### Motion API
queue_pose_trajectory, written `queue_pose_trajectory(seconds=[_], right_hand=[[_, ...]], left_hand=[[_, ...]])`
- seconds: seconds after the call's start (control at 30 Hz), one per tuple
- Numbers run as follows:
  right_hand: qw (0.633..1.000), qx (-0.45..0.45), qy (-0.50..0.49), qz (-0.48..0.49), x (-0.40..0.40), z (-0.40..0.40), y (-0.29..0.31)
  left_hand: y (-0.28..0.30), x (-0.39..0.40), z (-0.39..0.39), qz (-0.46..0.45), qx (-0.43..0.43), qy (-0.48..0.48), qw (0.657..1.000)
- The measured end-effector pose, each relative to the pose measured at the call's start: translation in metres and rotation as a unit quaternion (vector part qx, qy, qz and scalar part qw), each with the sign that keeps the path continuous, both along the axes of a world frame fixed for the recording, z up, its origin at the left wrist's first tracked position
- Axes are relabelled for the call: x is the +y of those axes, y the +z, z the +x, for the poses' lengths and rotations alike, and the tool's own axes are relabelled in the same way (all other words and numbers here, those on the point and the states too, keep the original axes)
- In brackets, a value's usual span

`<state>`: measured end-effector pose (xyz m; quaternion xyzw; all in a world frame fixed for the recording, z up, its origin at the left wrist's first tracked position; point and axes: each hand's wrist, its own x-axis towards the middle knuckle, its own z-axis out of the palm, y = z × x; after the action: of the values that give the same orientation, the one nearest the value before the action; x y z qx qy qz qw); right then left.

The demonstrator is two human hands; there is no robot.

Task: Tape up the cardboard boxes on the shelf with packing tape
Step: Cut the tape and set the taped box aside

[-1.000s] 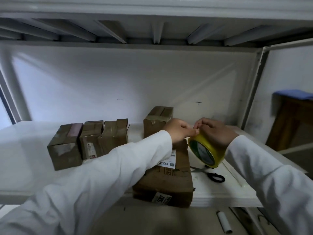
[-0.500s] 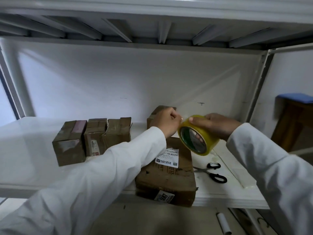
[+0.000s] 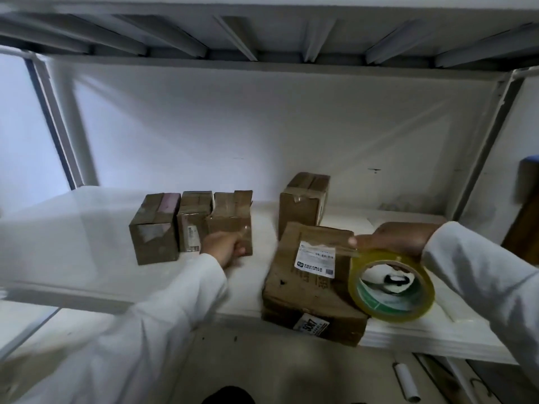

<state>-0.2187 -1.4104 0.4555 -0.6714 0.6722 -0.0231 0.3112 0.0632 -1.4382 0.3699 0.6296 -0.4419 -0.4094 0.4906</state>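
Observation:
Three small cardboard boxes stand in a row on the white shelf (image 3: 73,228): left (image 3: 154,228), middle (image 3: 192,220), right (image 3: 233,217). My left hand (image 3: 223,247), blurred, is at the lower front of the right box with loosely curled fingers and holds nothing that I can see. A taller box (image 3: 303,199) stands upright behind. A large flat box (image 3: 306,287) with a white label lies at the shelf's front edge. My right hand (image 3: 399,237) grips a yellow roll of packing tape (image 3: 390,287) over that box's right side, with a short strip pulled loose at the thumb.
Black-handled scissors (image 3: 390,279) lie on the shelf, seen through the roll's hole. The upper shelf's ribs hang close overhead. A shelf post (image 3: 481,158) stands at the right. On the floor below lies a white roll (image 3: 407,381).
My left hand let go of the tape end and swung left to the right small box. The right hand lowered the roll. The view shifted right, baring the tall box.

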Motion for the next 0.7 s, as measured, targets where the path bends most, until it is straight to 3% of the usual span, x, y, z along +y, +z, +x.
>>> queue_pose_trajectory(seconds=[0.07, 0.13, 0.4, 0.5, 0.57, 0.7], right_hand=[[1.0, 0.015, -0.005, 0.006, 0.002, 0.005, -0.002], [0.998, 0.056, 0.003, 0.023, 0.002, 0.005, 0.0], [0.985, 0.162, -0.022, 0.063, 0.005, -0.006, -0.004], [0.98, 0.183, 0.0, 0.079, 0.001, -0.007, -0.021], [0.977, 0.196, 0.013, 0.086, -0.002, -0.005, -0.036], [0.977, 0.195, 0.02, 0.089, -0.009, -0.004, -0.052]], left_hand=[[-0.02, 0.018, 0.002, 0.065, 0.108, 0.009, 0.992], [-0.034, 0.029, 0.002, 0.091, 0.14, 0.005, 0.986], [-0.057, 0.041, -0.008, 0.071, 0.13, -0.02, 0.989], [-0.066, 0.044, -0.015, 0.086, 0.036, -0.037, 0.995], [-0.066, 0.044, -0.019, 0.093, -0.1, -0.085, 0.987], [-0.047, 0.026, -0.012, 0.119, -0.398, -0.131, 0.9]])
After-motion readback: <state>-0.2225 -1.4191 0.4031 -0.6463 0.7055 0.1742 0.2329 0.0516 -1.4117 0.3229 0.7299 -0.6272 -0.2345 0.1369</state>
